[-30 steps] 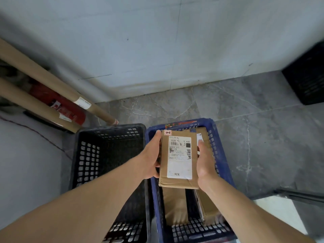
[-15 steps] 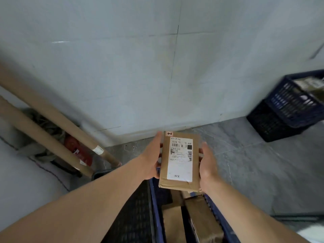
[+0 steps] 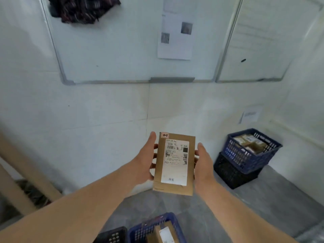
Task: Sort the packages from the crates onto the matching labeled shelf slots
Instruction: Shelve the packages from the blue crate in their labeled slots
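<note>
Cardboard package lifted above blue crate — my left hand and right hand gripped its sides; edge-only hold risked slipping.

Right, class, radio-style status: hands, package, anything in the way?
Left hand and right hand grip the cardboard package by its long sides. Label faces the camera. No shelf slots in view; nothing blocking the package.

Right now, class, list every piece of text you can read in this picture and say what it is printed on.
"502B": white label on the cardboard package, top left.
"A68": same label, top right.
"P021": same label, left edge.
"淘宝": same label, bottom.
Too blurred to read: the label's small print, the pink sticker, the sheet on the whiteboard, the wall notice, labels in the far blue crate.
</note>
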A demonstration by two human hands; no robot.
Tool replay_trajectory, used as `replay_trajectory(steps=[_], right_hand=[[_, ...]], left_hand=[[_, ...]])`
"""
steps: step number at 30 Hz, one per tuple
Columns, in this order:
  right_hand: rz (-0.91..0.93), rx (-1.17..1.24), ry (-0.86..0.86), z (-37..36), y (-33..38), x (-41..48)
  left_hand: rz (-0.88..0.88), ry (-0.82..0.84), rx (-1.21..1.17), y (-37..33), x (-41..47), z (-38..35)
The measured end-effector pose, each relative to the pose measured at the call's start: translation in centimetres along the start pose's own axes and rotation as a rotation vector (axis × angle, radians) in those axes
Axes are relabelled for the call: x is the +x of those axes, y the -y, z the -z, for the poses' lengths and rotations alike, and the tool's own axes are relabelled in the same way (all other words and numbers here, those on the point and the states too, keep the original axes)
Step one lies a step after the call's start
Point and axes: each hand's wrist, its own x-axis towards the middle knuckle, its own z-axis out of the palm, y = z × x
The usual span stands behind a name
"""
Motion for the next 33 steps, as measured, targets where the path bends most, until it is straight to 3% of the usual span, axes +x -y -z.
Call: replay_trajectory(steps=[13,33], right_hand=[[0.326,0.040,-0.094,6.8,17.5,-9.3],[0.544,0.189,-0.252,8.5,28.0,-22.5]], left_hand=[[-0.317,0.061,0.030,-11.6,-14.0,-10.3],[-0.506,0.327,0.074,-19.2,-25.1,-13.7]])
